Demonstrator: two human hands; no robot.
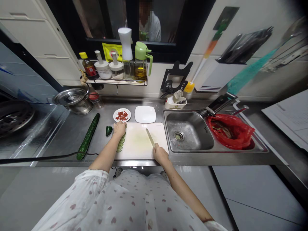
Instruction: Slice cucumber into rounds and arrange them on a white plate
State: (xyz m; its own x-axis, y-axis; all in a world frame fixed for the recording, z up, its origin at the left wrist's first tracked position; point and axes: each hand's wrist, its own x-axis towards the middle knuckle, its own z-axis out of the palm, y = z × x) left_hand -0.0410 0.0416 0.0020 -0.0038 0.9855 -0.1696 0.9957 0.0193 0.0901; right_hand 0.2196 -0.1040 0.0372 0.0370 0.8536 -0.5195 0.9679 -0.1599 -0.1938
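Observation:
My right hand point(160, 153) is wrapped round the handle of a knife point(150, 137), whose blade lies over the white cutting board point(139, 152) and points away from me. At the board's left edge runs a row of overlapping cucumber slices point(120, 145). My left hand point(119, 129) is closed over the far end of that row, its fingertips partly hidden. Just left of it sits a short cucumber end piece point(109, 130). A whole cucumber point(88, 136) lies farther left on the steel counter. Beyond my left hand stands a small white plate point(115, 118) with chopped red pieces point(122, 115).
Behind the board is a white square plate point(145, 114). The sink point(192, 128) is at the right, with a red plastic bag point(231, 131) beside it. A lidded pot point(74, 100) stands back left, below a bottle rack point(117, 81). A black cable point(48, 158) crosses the counter's front.

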